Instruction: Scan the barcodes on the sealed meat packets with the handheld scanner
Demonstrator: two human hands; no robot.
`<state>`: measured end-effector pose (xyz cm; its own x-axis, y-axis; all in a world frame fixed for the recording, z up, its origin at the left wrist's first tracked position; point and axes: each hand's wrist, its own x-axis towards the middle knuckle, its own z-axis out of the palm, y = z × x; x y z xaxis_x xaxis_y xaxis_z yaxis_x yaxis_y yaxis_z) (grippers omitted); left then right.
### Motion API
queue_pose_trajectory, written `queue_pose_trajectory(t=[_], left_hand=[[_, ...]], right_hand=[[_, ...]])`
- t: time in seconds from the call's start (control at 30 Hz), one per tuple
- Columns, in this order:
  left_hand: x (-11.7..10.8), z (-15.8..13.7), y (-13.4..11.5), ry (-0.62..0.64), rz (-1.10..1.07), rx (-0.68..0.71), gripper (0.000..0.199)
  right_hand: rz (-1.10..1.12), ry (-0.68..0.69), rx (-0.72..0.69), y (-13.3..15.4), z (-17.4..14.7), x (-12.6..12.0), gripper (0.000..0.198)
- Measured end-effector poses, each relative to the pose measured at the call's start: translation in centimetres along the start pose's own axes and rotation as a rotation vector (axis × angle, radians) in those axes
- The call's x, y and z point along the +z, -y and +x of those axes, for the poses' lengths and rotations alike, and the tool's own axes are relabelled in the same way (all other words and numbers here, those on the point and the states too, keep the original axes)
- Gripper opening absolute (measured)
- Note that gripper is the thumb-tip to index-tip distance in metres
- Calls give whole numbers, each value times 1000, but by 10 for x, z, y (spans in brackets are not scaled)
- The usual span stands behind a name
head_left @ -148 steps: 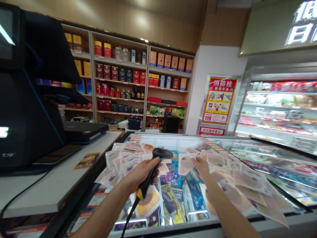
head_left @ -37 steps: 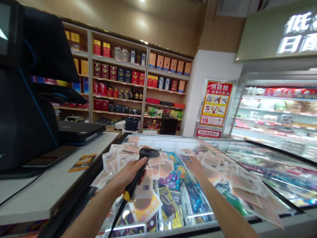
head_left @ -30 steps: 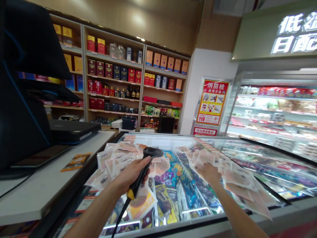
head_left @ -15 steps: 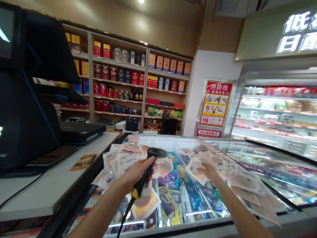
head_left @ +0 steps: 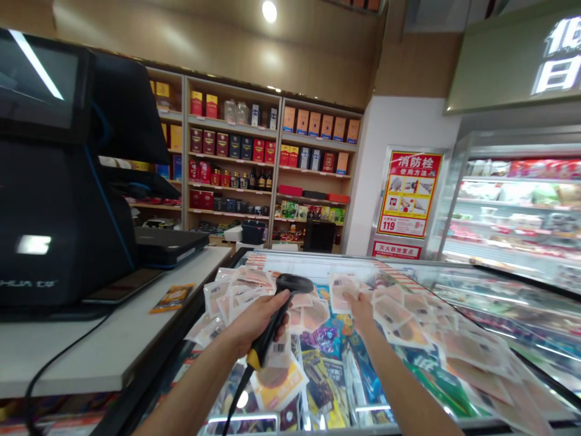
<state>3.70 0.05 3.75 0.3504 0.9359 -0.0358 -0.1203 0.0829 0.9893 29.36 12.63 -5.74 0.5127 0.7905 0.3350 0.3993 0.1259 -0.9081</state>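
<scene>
My left hand [head_left: 261,321] is wrapped round the handle of a black and yellow barcode scanner [head_left: 271,330], its head pointing right and its cable trailing toward me. With my right hand [head_left: 361,310] I pinch a flat clear packet [head_left: 341,292] just right of the scanner's head. Similar packets [head_left: 236,290] lie overlapping on the freezer's glass lid to the left. More packets [head_left: 431,321] spread in a row on the right. One packet with an orange and white label [head_left: 279,381] lies below the scanner.
Under the glass of the chest freezer [head_left: 313,259] are colourful bags [head_left: 324,339]. A white counter [head_left: 154,339] on the left bears a black checkout terminal [head_left: 59,230] and a small orange packet [head_left: 173,298]. Shelves of boxes [head_left: 236,145] stand behind.
My right hand has moved left, toward the scanner, bringing a packet away from the right-hand row. The view has turned slightly left. My left hand keeps hold of the scanner.
</scene>
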Motion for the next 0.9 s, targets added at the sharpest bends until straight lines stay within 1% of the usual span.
queue_pose_trajectory(t=[0.1, 0.2, 0.33, 0.5, 0.57, 0.7, 0.9], left_hand=[[0, 2, 1, 6, 1, -3, 38], [-1, 4, 2, 2, 8, -1, 39], [-2, 4, 1, 8, 16, 5, 38], [-6, 1, -1, -7, 30, 12, 37], [-9, 0, -1, -48, 50, 31, 36], [-22, -2, 0, -187, 91, 71, 37], [-49, -13, 2, -321, 97, 67, 39]], right_hand=[[-2, -21, 43, 8, -2, 7, 39], [-23, -22, 18, 13, -3, 11, 37], [8, 2, 14, 10, -2, 15, 37], [-18, -6, 13, 10, -2, 21, 36], [5, 15, 23, 14, -5, 26, 35], [17, 93, 37, 30, -15, 42, 36], [-236, 124, -44, 48, -32, 76, 37]])
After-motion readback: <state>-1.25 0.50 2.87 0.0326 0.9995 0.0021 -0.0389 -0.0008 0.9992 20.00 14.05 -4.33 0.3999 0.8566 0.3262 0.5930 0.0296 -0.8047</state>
